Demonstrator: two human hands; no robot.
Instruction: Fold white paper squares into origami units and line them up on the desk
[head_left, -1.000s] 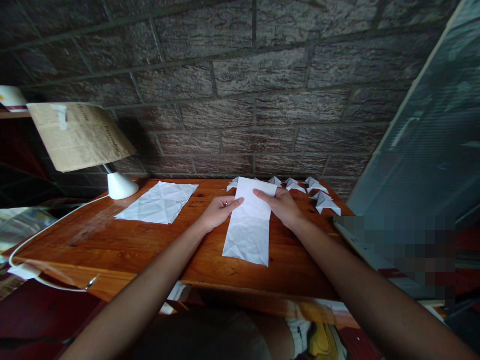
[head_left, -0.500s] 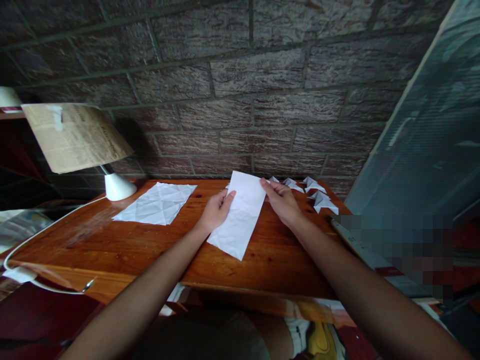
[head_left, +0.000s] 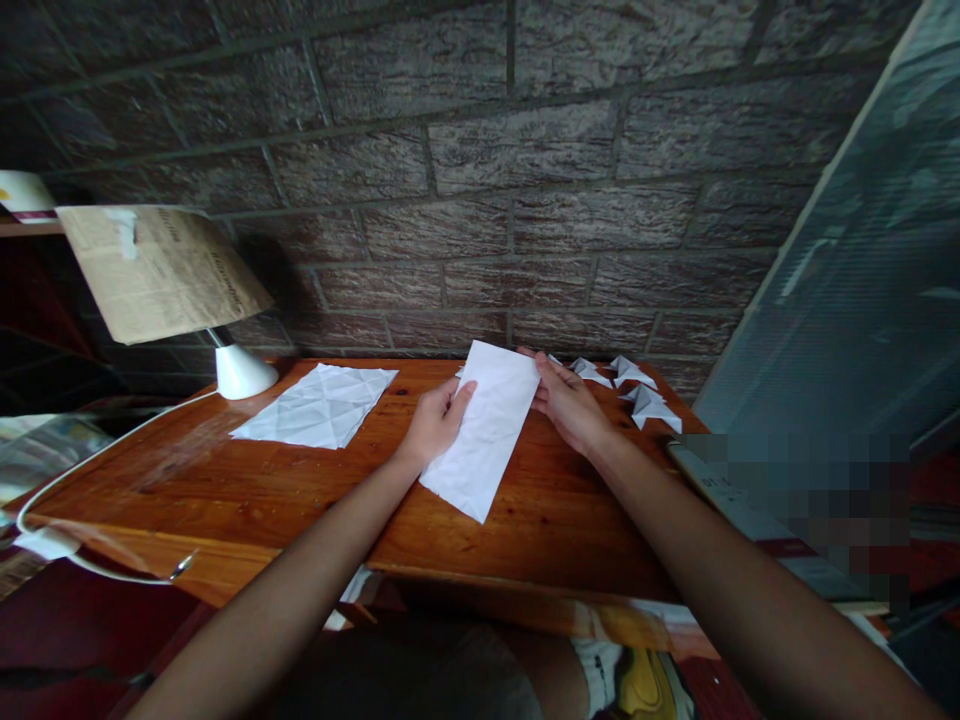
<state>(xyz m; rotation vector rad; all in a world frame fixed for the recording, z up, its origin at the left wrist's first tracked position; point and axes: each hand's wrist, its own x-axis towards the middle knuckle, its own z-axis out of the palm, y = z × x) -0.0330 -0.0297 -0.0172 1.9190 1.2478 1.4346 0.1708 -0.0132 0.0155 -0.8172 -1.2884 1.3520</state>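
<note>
A long white folded paper sheet (head_left: 486,432) is held tilted above the wooden table (head_left: 300,490), its lower corner pointing toward me. My left hand (head_left: 436,424) grips its left edge, thumb on top. My right hand (head_left: 568,402) pinches the upper right edge with fingers behind the sheet. Both hands are closed on the paper.
A creased flat white sheet (head_left: 318,404) lies to the left. Several small folded paper pieces (head_left: 637,392) sit at the back right by the brick wall. A white lamp base (head_left: 244,372) with a paper-covered shade (head_left: 157,268) and its cord (head_left: 67,480) stand at the left.
The paper lay flat and straight on the table a second ago; both hands have lifted it and turned it to a slant, lower end swinging left.
</note>
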